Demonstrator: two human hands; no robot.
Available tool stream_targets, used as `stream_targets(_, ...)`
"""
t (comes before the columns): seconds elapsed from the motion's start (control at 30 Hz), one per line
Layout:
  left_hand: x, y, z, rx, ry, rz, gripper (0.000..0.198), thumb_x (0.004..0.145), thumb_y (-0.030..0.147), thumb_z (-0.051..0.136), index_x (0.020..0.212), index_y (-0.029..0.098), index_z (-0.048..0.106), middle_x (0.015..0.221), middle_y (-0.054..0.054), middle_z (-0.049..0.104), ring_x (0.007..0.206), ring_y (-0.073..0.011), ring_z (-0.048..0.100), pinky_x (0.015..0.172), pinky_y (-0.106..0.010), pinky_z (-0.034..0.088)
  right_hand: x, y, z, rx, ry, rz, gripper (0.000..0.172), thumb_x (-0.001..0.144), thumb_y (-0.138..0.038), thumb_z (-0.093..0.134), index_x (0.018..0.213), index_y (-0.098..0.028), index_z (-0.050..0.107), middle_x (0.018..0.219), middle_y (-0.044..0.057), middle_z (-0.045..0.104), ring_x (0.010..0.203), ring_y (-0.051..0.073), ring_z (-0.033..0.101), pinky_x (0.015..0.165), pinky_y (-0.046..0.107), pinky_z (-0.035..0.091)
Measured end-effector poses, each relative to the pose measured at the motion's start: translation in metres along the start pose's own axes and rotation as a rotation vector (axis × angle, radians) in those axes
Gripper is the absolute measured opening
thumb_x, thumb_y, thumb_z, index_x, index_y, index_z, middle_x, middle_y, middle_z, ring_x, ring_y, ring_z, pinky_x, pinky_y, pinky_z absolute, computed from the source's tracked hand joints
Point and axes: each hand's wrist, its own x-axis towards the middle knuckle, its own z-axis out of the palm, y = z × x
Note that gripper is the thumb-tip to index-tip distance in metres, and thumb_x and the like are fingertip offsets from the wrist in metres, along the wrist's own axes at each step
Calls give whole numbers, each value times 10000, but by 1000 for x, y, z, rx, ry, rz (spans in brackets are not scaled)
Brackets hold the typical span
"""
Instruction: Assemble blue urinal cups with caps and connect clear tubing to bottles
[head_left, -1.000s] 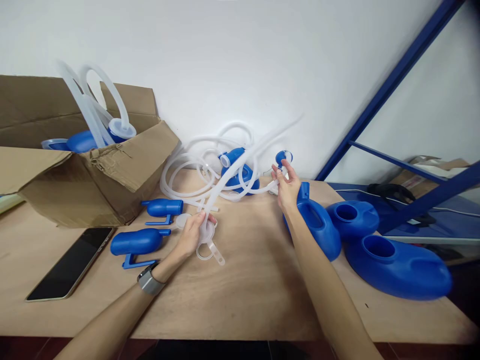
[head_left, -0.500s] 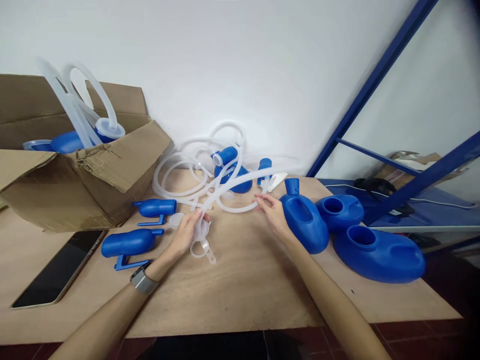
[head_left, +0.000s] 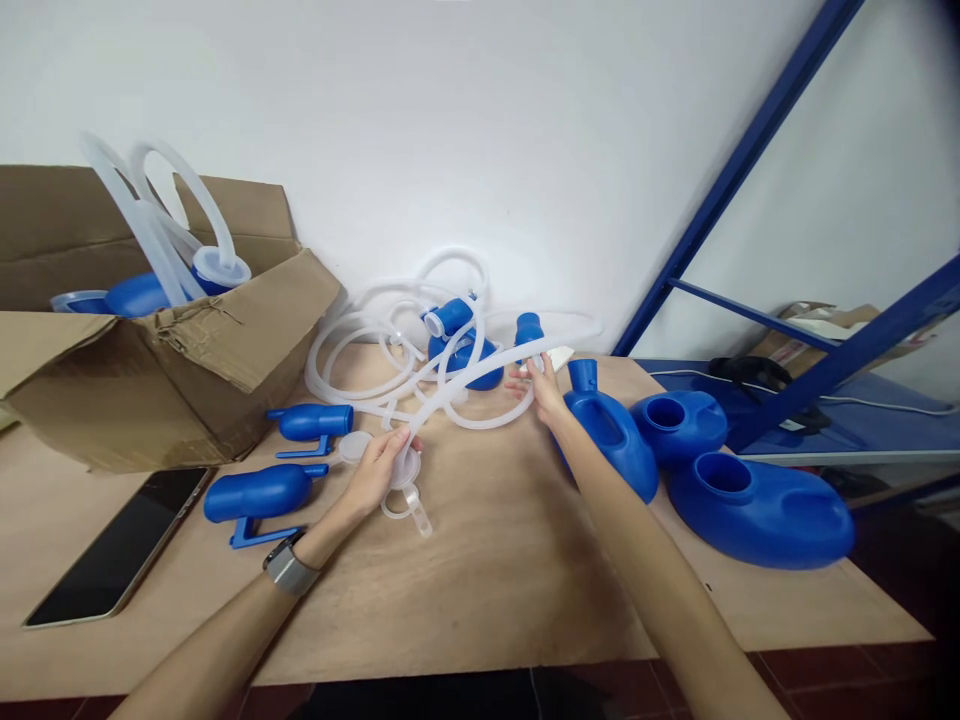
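Note:
My left hand (head_left: 379,462) is closed around a translucent ribbed hose (head_left: 480,368), near a clear plastic cap (head_left: 407,470) with a ring and tab lying beside it. The hose rises from there toward the right and loops over the table at the back. My right hand (head_left: 538,388) has its fingers around a farther stretch of hose, with some fingertips hidden behind it. Beside my right forearm lies a blue urinal bottle (head_left: 609,440) with a short neck. Blue plastic pieces (head_left: 454,318) and a blue cylindrical piece (head_left: 529,328) stand behind the hose.
An open cardboard box (head_left: 150,400) with hoses and blue parts stands at left. A phone (head_left: 120,550) and blue handled pieces (head_left: 259,492) lie before it. More blue bottles (head_left: 765,515) lie at right, by a blue metal shelf (head_left: 750,190). A white wall is behind.
My right hand has moved slightly up and farther along, from the hose's lower loop to a stretch nearer the blue cylinder. My left hand keeps its grip; the view shifted a little.

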Motion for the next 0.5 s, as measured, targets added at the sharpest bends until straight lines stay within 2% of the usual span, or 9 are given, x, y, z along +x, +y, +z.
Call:
stream_targets(0.13,-2,4,0,17,-25,16,603,868,765,560,768,193,722,713,-49,648,668,-209,547,647,-325,428,42,-5,8,52,98,-71,587,894,-408,750,1414,-268,514,1139,49,764,872,189,764,793,334,643)
stream_targets(0.27,-2,5,0,30,-64,14,567,884,733,554,774,201,717,690,-37,613,673,-211,536,625,-316,412,69,-7,11,94,117,-134,497,885,-346,730,1348,-292,557,1359,48,708,1060,186,745,880,330,630)
stream_targets(0.4,-3,6,3,48,-56,26,573,889,725,540,770,190,706,700,-34,619,689,-205,535,651,-312,415,89,-4,9,139,78,-187,440,867,-233,690,1291,-290,585,1422,46,681,1132,191,740,920,331,618)
stream_targets(0.5,-3,6,4,52,-70,12,619,890,757,503,757,183,695,675,-29,588,663,-196,511,626,-309,390,102,0,6,161,56,-247,426,849,-214,680,1260,-280,591,1399,65,688,1149,203,739,938,361,618)
